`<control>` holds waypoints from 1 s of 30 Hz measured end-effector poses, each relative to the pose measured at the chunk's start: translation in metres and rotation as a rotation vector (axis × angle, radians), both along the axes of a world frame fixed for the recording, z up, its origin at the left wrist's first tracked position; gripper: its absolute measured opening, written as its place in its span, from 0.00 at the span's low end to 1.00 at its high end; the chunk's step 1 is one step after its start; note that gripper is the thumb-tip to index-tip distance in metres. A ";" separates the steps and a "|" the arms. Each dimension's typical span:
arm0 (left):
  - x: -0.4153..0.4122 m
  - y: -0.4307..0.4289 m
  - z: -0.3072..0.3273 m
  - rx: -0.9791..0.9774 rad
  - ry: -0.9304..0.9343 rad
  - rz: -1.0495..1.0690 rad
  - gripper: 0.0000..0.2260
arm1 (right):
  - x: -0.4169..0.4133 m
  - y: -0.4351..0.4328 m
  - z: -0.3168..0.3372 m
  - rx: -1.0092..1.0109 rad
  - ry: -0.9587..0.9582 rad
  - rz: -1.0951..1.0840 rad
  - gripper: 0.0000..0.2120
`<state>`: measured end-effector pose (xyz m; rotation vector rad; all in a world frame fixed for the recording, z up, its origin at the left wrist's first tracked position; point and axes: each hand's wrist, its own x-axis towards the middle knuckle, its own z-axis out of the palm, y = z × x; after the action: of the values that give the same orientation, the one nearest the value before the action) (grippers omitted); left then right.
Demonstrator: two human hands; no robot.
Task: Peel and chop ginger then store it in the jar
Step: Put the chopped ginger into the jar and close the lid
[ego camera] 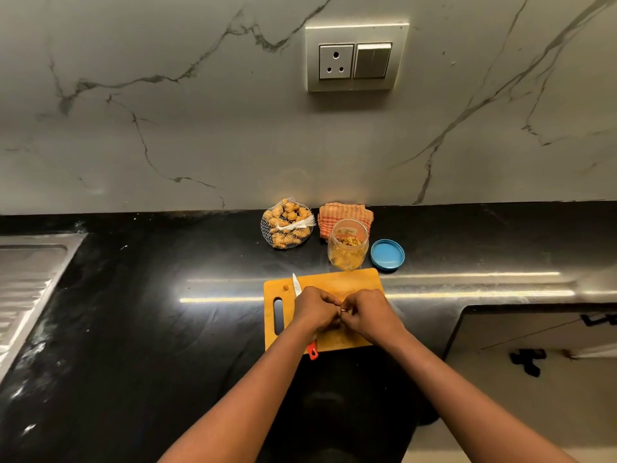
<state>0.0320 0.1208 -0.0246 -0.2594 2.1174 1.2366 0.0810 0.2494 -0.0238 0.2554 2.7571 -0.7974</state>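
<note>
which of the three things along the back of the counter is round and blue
The round blue plastic lid, lying flat at the right end of the row. The clear plastic jar beside it is see-through with yellowish pieces inside, and the white net bag of ginger is tan.

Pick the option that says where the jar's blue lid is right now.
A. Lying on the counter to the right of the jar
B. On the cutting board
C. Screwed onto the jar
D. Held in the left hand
A: the blue lid lies on the black counter just right of the open jar, behind the cutting board.
</note>
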 end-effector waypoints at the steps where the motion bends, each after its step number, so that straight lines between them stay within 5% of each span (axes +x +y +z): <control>1: -0.001 -0.001 0.001 0.024 -0.020 0.017 0.05 | 0.001 0.000 0.001 -0.014 0.008 -0.021 0.07; 17: -0.060 0.011 0.079 0.353 0.195 0.011 0.07 | -0.050 0.027 0.071 -0.177 0.407 -0.143 0.07; 30: -0.107 0.041 0.078 0.112 0.309 -0.025 0.09 | -0.103 0.039 0.072 -0.027 0.344 -0.154 0.08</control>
<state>-0.0747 0.1621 0.0530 0.0092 2.2893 1.4519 -0.0217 0.2884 0.0485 0.3585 3.0728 -0.9998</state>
